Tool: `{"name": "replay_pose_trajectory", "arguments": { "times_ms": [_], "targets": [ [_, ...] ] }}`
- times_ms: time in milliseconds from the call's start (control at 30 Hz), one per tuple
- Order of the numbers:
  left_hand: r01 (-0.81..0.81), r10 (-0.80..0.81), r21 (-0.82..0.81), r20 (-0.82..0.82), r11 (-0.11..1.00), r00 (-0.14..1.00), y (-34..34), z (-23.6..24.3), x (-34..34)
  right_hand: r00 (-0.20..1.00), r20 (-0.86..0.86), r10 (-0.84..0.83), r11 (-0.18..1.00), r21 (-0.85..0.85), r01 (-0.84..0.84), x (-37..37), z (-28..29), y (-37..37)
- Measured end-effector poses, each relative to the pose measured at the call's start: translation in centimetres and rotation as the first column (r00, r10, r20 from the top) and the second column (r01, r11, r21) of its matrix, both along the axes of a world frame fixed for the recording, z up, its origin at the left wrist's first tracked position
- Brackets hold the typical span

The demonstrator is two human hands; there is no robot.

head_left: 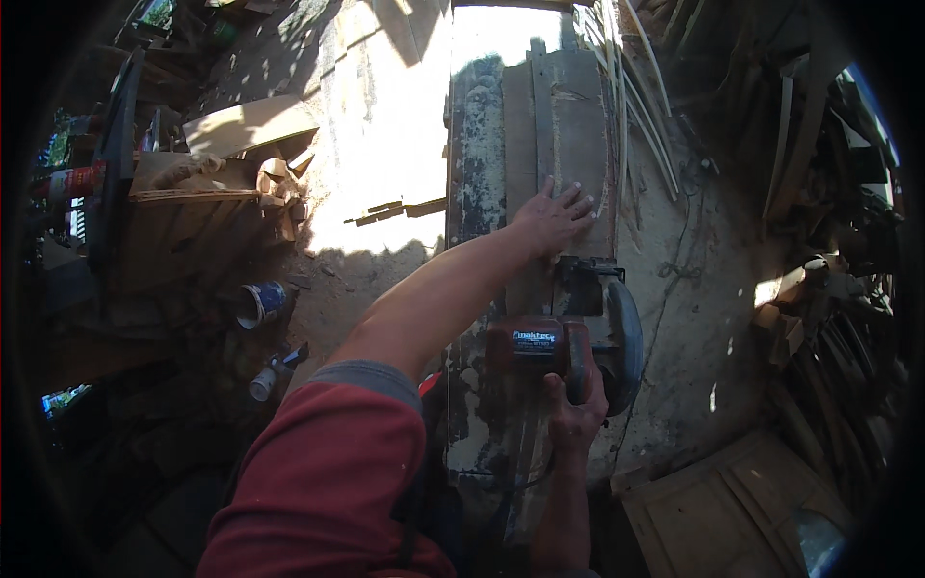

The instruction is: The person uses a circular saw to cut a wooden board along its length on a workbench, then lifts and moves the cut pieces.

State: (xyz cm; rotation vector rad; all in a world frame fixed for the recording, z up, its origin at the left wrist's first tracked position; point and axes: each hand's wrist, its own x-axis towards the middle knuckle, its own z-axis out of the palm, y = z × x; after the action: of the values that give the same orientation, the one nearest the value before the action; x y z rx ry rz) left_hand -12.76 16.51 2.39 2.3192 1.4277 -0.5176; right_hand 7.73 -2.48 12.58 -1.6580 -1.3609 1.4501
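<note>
My left hand lies open with fingers apart on a grey-brown plank, just beyond the saw. The plank rests lengthwise on a paint-spattered bench, with a narrow straight strip along it. A red circular saw with a black base and dark round guard sits on the boards below my left hand. My right hand grips the saw's rear handle, its forearm coming from the lower edge. The blade is hidden.
Thin wood strips lie right of the bench, beside a cable. Scrap wood is piled at right and left. Two cans stand at lower left. A panel lies at lower right. Bright sunlight washes out the upper middle.
</note>
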Motion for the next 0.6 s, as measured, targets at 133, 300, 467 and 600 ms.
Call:
{"name": "replay_pose_trajectory", "arguments": {
  "times_ms": [133,300,467,600],
  "targets": [
    [-0.004,0.004,0.021,0.013,1.0,1.0,-0.1,-0.8,0.0,0.999,-0.033,-0.007,1.0,0.018,0.008,-0.4,-0.5,0.6],
    [0.028,-0.027,0.044,-0.007,0.999,1.0,-0.1,-1.3,-0.3,1.0,-0.007,0.0,1.0,-0.022,0.0,-1.1,-0.1,1.7],
    [0.015,-0.015,0.017,0.02,1.0,1.0,0.0,0.2,-0.1,1.0,-0.001,0.013,0.997,-0.074,-0.013,-1.5,0.4,2.9],
    [0.001,-0.002,0.025,0.044,1.0,0.999,-0.1,0.6,-0.5,0.998,-0.063,-0.016,0.999,-0.048,0.013,-2.1,-0.1,3.5]
  ]
}}
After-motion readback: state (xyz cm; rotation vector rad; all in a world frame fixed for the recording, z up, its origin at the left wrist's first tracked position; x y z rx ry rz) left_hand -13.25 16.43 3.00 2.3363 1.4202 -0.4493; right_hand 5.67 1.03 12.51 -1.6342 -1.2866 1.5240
